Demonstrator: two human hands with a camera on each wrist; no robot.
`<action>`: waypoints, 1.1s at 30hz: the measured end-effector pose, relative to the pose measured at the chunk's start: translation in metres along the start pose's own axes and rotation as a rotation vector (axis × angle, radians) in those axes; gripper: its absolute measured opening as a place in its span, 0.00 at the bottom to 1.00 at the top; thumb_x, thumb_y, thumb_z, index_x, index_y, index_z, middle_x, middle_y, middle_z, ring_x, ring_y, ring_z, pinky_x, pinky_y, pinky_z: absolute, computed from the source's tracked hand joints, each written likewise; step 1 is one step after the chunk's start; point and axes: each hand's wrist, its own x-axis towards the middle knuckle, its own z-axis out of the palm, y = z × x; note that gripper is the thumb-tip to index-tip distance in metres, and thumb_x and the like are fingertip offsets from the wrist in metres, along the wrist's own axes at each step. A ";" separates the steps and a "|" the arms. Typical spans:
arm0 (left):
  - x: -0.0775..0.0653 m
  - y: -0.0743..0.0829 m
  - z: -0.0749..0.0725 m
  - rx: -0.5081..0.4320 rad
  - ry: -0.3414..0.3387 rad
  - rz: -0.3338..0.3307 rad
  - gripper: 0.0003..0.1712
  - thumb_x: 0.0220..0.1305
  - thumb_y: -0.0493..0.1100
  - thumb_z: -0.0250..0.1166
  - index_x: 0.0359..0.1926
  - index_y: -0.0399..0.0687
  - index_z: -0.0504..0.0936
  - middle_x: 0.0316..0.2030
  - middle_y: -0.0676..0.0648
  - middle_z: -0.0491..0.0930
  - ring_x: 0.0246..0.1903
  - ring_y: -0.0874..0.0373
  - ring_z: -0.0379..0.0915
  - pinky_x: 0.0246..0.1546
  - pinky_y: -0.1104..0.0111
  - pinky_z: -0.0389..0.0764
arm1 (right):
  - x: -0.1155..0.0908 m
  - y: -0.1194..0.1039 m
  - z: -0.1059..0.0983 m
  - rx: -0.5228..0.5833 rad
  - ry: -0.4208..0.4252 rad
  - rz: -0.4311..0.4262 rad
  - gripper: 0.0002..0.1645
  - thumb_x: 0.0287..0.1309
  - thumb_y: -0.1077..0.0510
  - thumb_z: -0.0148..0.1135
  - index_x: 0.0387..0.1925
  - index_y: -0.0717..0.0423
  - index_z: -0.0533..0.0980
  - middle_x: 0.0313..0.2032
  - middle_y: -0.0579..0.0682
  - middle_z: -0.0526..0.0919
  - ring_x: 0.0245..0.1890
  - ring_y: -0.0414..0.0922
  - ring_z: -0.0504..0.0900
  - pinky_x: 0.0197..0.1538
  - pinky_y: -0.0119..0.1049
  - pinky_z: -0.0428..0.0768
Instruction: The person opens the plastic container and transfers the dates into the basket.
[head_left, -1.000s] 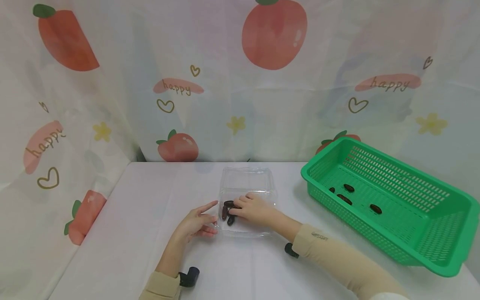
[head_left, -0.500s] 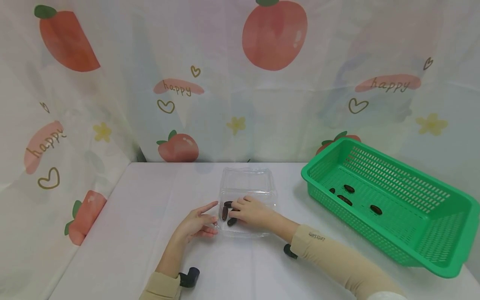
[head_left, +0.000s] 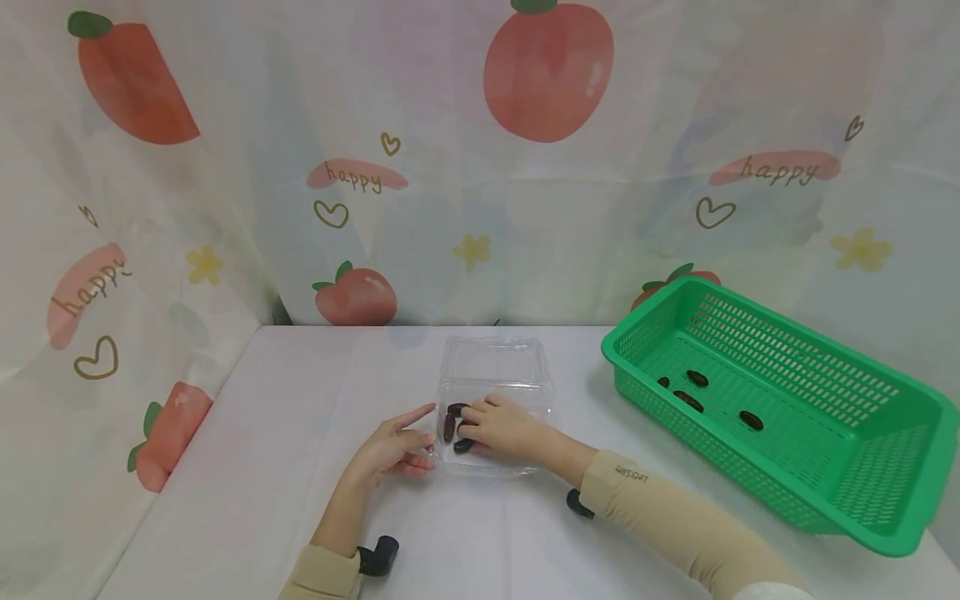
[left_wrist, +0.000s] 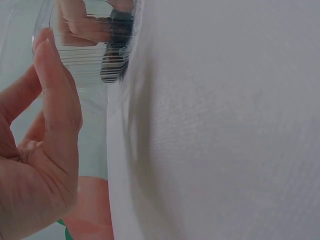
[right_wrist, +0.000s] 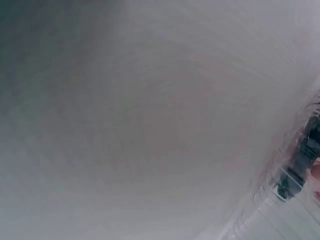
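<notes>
A clear plastic clamshell box [head_left: 495,468] stands on the white table, its lid [head_left: 495,360] raised and tilted back. My left hand [head_left: 392,446] holds the box at its left rim, thumb and fingertips meeting there; the left wrist view shows this rim [left_wrist: 37,42] from below. Inside the box, my right hand [head_left: 510,427] has its curled fingers on a dark brown date, which they partly cover. Beside them lie other dates: one upright along the left wall [head_left: 449,427], one behind [head_left: 457,409] and one in front [head_left: 463,446]. The right wrist view is mostly blurred.
A green perforated basket [head_left: 757,475] stands to the right, with several dates such as one date [head_left: 752,420] on its floor. A patterned curtain [head_left: 547,242] hangs behind the table and along its left side.
Inside the box my right fingers have shifted slightly, and the front date has turned from nearly upright to lying more crosswise. My left hand and the basket have stayed put.
</notes>
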 end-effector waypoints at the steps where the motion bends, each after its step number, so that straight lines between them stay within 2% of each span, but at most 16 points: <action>1: 0.000 0.000 0.000 -0.001 -0.001 0.002 0.33 0.60 0.37 0.59 0.66 0.55 0.63 0.29 0.46 0.77 0.18 0.58 0.78 0.22 0.68 0.82 | 0.000 0.000 0.000 0.001 -0.002 0.000 0.13 0.56 0.43 0.58 0.41 0.42 0.75 0.40 0.41 0.74 0.40 0.40 0.73 0.47 0.34 0.71; 8: 0.001 0.000 0.000 -0.001 0.003 0.003 0.32 0.61 0.37 0.59 0.66 0.55 0.63 0.32 0.43 0.77 0.18 0.58 0.78 0.22 0.68 0.82 | -0.001 0.005 -0.007 0.022 0.020 0.005 0.13 0.57 0.47 0.58 0.44 0.42 0.74 0.41 0.42 0.74 0.41 0.41 0.72 0.49 0.36 0.72; 15: 0.001 -0.001 0.000 -0.007 0.005 0.007 0.32 0.61 0.36 0.58 0.66 0.54 0.62 0.37 0.39 0.76 0.19 0.57 0.78 0.22 0.68 0.82 | -0.013 0.016 -0.037 0.017 0.090 0.053 0.11 0.57 0.49 0.60 0.41 0.45 0.74 0.37 0.43 0.73 0.39 0.42 0.72 0.48 0.38 0.72; 24: 0.001 -0.001 0.000 -0.009 0.001 0.012 0.33 0.60 0.35 0.58 0.66 0.52 0.62 0.37 0.38 0.77 0.18 0.57 0.78 0.22 0.68 0.82 | -0.046 0.034 -0.048 -0.039 0.176 0.151 0.12 0.54 0.51 0.63 0.39 0.47 0.73 0.34 0.45 0.71 0.36 0.44 0.72 0.47 0.38 0.72; 33: 0.000 -0.001 0.001 -0.009 -0.002 0.021 0.33 0.60 0.35 0.58 0.67 0.52 0.62 0.36 0.38 0.76 0.18 0.57 0.78 0.22 0.68 0.82 | -0.087 0.044 -0.069 -0.043 0.266 0.247 0.16 0.46 0.54 0.69 0.37 0.50 0.73 0.31 0.46 0.70 0.32 0.45 0.71 0.40 0.38 0.72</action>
